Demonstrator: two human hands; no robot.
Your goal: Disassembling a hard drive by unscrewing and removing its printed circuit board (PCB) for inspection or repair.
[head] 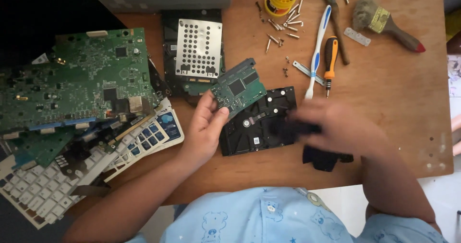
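A small green circuit board sits at the fingertips of the left hand, pinched between thumb and fingers and tilted above a black hard drive on the worktop. The right hand is blurred, curled around a dark piece; its grip is unclear. Two brushes, one toothbrush, and one orange screwdriver lie beyond.
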